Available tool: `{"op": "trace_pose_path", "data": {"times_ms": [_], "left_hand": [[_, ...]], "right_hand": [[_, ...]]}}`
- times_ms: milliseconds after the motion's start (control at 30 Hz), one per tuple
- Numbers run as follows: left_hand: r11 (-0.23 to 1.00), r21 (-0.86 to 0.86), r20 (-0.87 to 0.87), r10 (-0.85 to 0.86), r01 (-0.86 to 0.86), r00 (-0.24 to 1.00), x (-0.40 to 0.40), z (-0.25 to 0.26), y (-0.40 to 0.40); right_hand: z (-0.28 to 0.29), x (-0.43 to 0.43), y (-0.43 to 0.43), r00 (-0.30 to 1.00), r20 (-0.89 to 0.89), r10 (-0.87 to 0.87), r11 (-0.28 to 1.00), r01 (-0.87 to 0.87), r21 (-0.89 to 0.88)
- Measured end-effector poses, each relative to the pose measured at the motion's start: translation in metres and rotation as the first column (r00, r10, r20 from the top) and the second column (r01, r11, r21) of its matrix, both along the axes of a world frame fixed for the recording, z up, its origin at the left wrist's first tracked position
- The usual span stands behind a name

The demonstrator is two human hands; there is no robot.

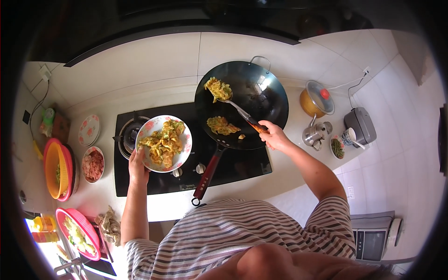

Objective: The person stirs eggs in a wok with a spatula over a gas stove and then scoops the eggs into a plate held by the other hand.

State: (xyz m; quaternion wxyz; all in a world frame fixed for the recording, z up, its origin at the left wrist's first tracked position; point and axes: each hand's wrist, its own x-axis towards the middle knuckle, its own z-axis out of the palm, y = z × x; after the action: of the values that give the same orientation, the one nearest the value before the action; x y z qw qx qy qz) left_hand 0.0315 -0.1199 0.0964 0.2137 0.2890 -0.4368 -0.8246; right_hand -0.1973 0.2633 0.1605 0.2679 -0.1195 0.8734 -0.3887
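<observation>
My left hand holds a floral plate by its near left rim, with several browned pieces of egg-like food on it. In my right hand is the handle of a metal spatula. Its head, largely hidden, carries a lump of the same food over the left part of a dark wok. Another flat piece and a small crumb lie in the near part of the wok. The wok's red handle points towards me.
A black gas hob has a bare burner partly behind the plate. Left are a bowl of raw minced meat, stacked plates and plastic baskets. Right stand a lidded pot, a metal kettle, a bowl of green food and a grey appliance.
</observation>
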Motion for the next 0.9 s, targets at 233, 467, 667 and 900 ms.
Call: {"op": "trace_pose_path", "data": {"times_ms": [233,467,667,900], "left_hand": [[0.996,-0.058,0.012,-0.068,0.069,0.998,-0.037,0.015,0.017],[0.973,-0.059,-0.008,-0.224,0.223,0.975,-0.079,0.026,0.039],[0.944,-0.039,-0.052,-0.329,0.328,0.943,-0.109,0.024,0.067],[0.925,-0.072,-0.005,-0.374,0.372,0.928,-0.113,0.026,0.089]], "right_hand": [[0.005,0.013,0.017,0.985,-0.032,-0.17,0.961,0.159,-0.225],[0.07,0.035,0.065,0.962,-0.225,-0.157,0.985,0.137,-0.101],[0.153,0.081,0.066,0.896,-0.442,0.047,0.996,-0.009,0.087],[0.169,0.108,0.048,0.63,-0.662,0.406,0.909,-0.203,0.364]]}}
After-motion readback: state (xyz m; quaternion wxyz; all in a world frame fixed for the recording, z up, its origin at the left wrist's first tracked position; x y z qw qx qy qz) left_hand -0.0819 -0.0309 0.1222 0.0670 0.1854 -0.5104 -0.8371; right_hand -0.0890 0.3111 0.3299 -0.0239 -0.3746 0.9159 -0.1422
